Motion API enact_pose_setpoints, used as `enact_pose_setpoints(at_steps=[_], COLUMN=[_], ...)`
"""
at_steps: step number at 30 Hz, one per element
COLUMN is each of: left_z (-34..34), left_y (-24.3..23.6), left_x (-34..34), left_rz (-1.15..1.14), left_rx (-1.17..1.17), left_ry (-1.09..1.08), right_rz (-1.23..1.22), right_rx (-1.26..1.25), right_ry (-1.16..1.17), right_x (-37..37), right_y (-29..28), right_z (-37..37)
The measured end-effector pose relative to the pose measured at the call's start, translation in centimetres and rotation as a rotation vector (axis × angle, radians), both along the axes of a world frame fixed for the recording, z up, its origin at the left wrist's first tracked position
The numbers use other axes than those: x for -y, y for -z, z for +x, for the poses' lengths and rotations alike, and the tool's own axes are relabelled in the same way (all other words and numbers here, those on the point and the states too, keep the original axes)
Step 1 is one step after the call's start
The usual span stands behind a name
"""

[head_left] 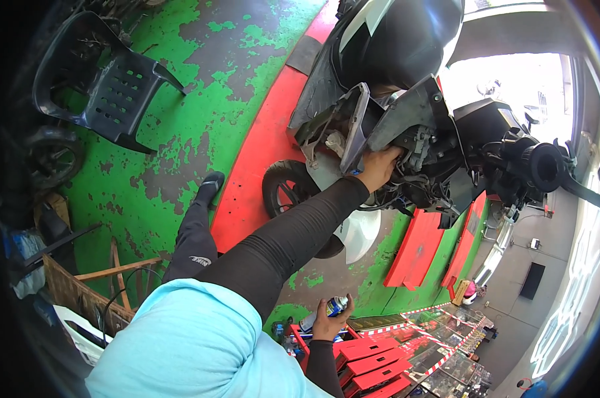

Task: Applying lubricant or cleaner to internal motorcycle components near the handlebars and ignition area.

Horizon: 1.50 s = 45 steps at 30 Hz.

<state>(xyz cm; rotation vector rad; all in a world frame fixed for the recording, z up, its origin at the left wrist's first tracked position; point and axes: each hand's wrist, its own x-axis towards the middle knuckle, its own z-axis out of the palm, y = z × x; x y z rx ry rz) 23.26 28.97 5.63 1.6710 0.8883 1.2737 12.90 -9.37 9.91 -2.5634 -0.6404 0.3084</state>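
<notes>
Two bare hands were at work, both in long black sleeves. Left hand (378,167) reached far forward into the opened front of a scooter (406,126), fingers (387,156) pushed in among the exposed grey panels (353,119) and wiring; fingers looked curled against the parts there, but whether they gripped anything could not be told, the tips being hidden. Right hand (329,323) sat low near the body, fingers closed around a small spray can (337,306) with a blue and white label, can held roughly upright, top tilted slightly right. The can was well apart from the scooter, down by the red tool trays (369,365).

Scooter stood on a red painted strip (260,159) of the floor, front wheel (283,189) just below the opened bodywork, black seat (393,40) above. A white body panel (359,232) lay beside the wheel. Red panels (419,249) leaned on the floor to the right. Green floor (180,132) with worn paint spread left, a dark plastic chair (107,79) on it, well apart from the hands. Person's leg and black sock (210,186) stretched toward the red strip. Light blue shirt (187,338) filled the lower edge.
</notes>
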Motion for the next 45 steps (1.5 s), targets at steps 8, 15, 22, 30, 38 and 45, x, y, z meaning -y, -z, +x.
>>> enact_pose_setpoints(at_steps=[8,15,22,30,38,45], left_z=[-0.5,-1.0,-1.1,-0.3,0.8,-0.5], left_y=[-0.4,-1.6,-0.5,0.0,0.7,-1.1], left_x=[-0.5,0.1,-0.3,-0.1,-0.2,-0.7], left_rz=[0.009,-0.035,-0.026,-0.095,-0.164,-0.199], left_rx=[-0.053,-0.126,-0.014,0.079,0.44,-0.243], left_ry=[0.007,-0.033,-0.013,0.037,0.073,0.114], right_rz=[0.046,0.003,0.039,0.016,0.012,0.031], right_rx=[-0.004,0.021,-0.017,0.018,-0.037,-0.045], right_ry=[-0.01,-0.007,0.022,-0.004,-0.006,0.018], right_x=[-0.8,-0.5,0.6,0.6,0.3,0.3], right_y=[-1.3,-1.5,-1.7,-0.9,0.2,0.2], right_z=[-0.6,-0.8,-0.8,-1.3,-1.7,-1.3])
